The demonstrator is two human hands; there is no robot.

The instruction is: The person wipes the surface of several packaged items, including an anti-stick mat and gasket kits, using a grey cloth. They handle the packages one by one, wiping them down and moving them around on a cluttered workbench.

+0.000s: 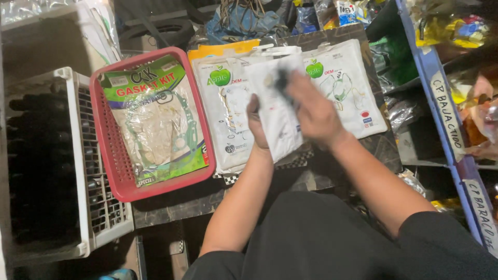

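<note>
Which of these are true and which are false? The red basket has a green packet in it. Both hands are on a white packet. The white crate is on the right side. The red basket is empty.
1. The red basket holds a green packet. True.
2. Both hands are on a white packet. True: the left hand holds it from behind and the right hand lies on its front.
3. The white crate is on the right side. False: it stands at the left, beside the red basket.
4. The red basket is empty. False: the green packet lies in it.
</note>
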